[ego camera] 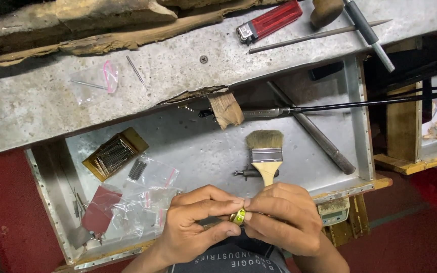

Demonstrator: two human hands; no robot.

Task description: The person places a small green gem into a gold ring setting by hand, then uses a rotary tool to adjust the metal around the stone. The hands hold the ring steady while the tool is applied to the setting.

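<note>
Here the left hand (198, 217) and right hand (284, 217) meet fingertip to fingertip, both pinched shut on a small gold ring (238, 217), held low in the view over the near edge of a shallow metal tray (198, 136). The tray is dull grey sheet, scratched, with riveted rims on its left and right sides. Just beyond the knuckles lies a flat paintbrush (265, 154), pale bristles, steel ferrule, wooden handle pointing at the hands. To the left sit crumpled clear bags (145, 202), a red sandpaper scrap (99, 207) and an open card box of thin steel needles (115, 154). A round metal rod (312, 129) crosses the tray's right part. Above, the pitted grey worktop (36, 101) carries a red lighter (270, 21) and a slim file (319, 34); rough, splintered wood (87, 25) runs along its far edge. Red floor (6, 202) shows beside the tray.
</note>
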